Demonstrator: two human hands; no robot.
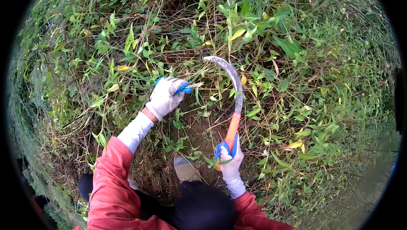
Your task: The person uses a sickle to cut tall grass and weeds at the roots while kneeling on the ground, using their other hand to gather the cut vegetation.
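Note:
My left hand [168, 94], in a white glove with blue fingers, is closed round a small bunch of cut stems [194, 85]; pale stem ends poke out on its right side. In my right hand [230, 158], gloved the same way, is the orange handle of a sickle [232, 130]. Its curved grey blade [234, 79] rises from the handle and hooks over to the left, the tip above and to the right of my left hand. Green stems and leaves [212, 98] lie between the left hand and the blade.
Dense weeds and vines [322, 81] cover the ground all round. Dry brown stems [178, 53] lie tangled beyond my hands. Bare brown soil [199, 134] shows between my forearms, with one boot [186, 169] standing on it.

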